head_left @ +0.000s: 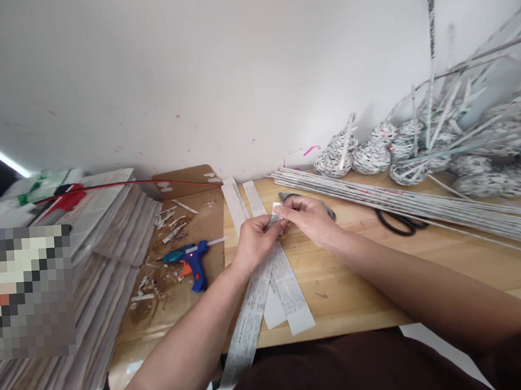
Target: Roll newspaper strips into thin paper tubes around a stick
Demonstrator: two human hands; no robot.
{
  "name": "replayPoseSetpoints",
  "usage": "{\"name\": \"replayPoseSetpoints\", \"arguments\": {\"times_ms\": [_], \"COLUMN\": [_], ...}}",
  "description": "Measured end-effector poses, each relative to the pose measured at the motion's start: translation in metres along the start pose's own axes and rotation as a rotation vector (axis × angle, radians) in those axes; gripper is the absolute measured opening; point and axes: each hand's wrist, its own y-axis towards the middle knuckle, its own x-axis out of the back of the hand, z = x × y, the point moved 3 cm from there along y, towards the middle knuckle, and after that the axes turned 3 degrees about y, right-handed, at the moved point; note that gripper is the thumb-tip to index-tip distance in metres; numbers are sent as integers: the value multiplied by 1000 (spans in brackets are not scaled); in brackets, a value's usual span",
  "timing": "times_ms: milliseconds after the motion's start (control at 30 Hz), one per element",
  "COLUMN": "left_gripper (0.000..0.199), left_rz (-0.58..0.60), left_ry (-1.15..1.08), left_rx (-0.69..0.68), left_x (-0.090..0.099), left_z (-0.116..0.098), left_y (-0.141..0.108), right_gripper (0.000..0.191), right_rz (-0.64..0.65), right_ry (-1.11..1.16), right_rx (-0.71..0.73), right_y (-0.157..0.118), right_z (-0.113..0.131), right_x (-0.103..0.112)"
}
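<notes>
Both hands meet over the wooden table, pinching the upper end of a printed newspaper strip (246, 322) that hangs down past the table's front edge. My left hand (257, 242) is closed on it from the left. Close beside it, my right hand (308, 215) grips the small white tip between thumb and fingers. Under the hands, more cut paper strips (295, 299) lie fanned out on the tabletop, with their far ends reaching toward the wall. Partly behind my right hand lies a dark grey object (331, 212), mostly hidden.
A blue glue gun (196, 266) rests on a stained cardboard sheet (209, 221) with paper scraps. Stacked newspapers (109, 251) stand at left. Rolled paper sticks (402, 201) cross the right side over black scissor handles (397, 225). Woven paper pieces (370, 156) sit against the wall.
</notes>
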Motion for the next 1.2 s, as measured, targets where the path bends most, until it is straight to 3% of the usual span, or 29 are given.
{"name": "replayPoseSetpoints", "arguments": {"times_ms": [333,567,867,1033,1200], "left_gripper": [35,36,31,32,33], "left_rz": [77,160,100,58,69], "left_ry": [-76,-171,-52,-29,-71], "left_rx": [87,73,33,29,68], "left_x": [-3,-3,-2,-1,-1], "left_z": [-1,-7,2,3,3], "left_y": [0,0,1,1,2], "right_gripper": [30,30,33,31,28], "right_rz": [-56,196,23,55,89], "right_ry": [-88,-167,-33,-21,-158], "right_rx": [54,-48,-87,-102,8], "right_y": [1,1,0,1,2], "right_z": [8,10,8,7,5], "right_x": [6,3,1,2,6]}}
